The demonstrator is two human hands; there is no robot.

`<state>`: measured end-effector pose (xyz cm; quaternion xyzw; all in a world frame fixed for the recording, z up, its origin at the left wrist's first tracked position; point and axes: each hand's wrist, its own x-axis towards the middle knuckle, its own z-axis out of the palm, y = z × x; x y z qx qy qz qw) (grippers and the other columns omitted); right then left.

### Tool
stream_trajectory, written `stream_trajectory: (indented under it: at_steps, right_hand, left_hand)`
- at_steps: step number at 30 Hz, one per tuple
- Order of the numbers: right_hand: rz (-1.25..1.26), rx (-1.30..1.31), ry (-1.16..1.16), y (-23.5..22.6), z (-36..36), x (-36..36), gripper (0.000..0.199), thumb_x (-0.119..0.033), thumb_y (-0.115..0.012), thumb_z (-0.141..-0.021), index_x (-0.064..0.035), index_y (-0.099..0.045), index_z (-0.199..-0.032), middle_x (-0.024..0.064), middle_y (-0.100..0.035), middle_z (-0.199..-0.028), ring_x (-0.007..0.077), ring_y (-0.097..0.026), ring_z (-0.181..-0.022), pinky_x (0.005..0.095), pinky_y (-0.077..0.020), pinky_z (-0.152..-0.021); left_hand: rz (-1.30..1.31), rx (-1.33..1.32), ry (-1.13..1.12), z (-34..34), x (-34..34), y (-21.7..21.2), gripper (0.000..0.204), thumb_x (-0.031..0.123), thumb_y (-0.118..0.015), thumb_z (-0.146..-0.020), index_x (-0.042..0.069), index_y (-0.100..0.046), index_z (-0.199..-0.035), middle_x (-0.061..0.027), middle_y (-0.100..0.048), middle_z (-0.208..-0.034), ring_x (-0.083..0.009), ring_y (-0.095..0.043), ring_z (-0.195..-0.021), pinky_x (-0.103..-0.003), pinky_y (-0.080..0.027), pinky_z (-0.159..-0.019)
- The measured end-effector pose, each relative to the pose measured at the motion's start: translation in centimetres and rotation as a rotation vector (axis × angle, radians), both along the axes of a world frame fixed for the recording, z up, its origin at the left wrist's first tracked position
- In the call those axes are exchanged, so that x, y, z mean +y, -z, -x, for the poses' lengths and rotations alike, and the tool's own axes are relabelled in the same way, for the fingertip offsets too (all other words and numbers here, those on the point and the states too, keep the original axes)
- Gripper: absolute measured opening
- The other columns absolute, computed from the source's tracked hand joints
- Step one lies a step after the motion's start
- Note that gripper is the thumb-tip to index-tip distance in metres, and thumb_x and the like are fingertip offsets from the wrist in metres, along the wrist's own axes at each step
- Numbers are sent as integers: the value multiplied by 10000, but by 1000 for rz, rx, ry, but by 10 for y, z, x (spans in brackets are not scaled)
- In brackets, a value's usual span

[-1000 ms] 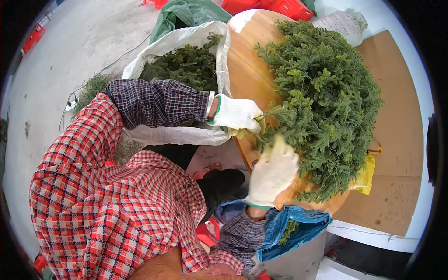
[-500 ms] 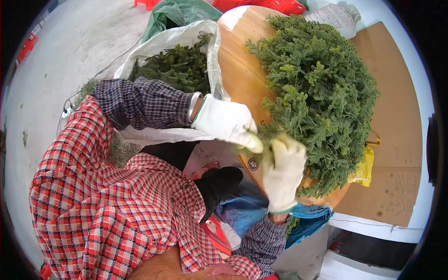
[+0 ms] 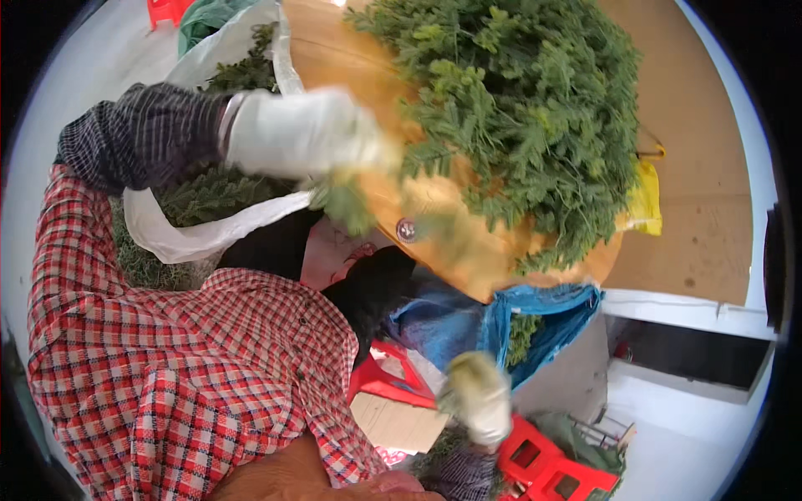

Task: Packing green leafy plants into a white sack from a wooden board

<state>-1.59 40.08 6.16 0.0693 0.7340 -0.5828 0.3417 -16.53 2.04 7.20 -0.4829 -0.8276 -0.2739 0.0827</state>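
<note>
Upper centre, the gloved left hand (image 3: 305,134) pinches a limp leafy sprig (image 3: 347,200); light, soft stuff, best gripped by stems. The right hand (image 3: 478,399) is low, its fingers too blurred to read.

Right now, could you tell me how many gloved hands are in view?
2. The left hand is up at the near edge of the wooden board, beside the pile of greens. The right hand is low, below the blue bag.

Heap of greens (image 3: 518,125) on round table (image 3: 334,50), open sack (image 3: 209,225) left of it, stools (image 3: 543,463) below
</note>
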Motion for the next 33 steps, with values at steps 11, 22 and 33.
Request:
stream_trajectory:
  at_steps: [11, 22, 33]
  right_hand:
    - [-1630, 211, 11, 36, 42, 81, 575, -297, -601, -841, -37, -429, -1325, 220, -624, -1079, 397, -594, -979, 459, -479, -844]
    - [-778, 1639, -87, -9, 153, -119, 544, -95, -713, -690, -84, -551, -1208, 197, -458, -1319, 386, -480, -1118, 444, -410, -935]
    - [142, 474, 118, 16, 153, -182, 240, -95, -658, -836, 7, -629, -1052, 95, -602, -1128, 169, -548, -1011, 286, -436, -877]
  left_hand:
    - [-820, -1318, -284, 48, 40, 9, 516, 464, -539, -914, 138, -402, -538, 57, -292, -523, -46, -212, -424, -226, -170, -383]
    - [-613, -1396, -37, 20, 44, 5, 507, 516, -515, -908, 133, -442, -585, 66, -328, -519, -40, -265, -410, -215, -218, -380]
    - [-742, -1110, -427, 16, 16, 11, 529, 549, -470, -917, 87, -559, -676, 26, -456, -541, -55, -379, -419, -206, -313, -407]
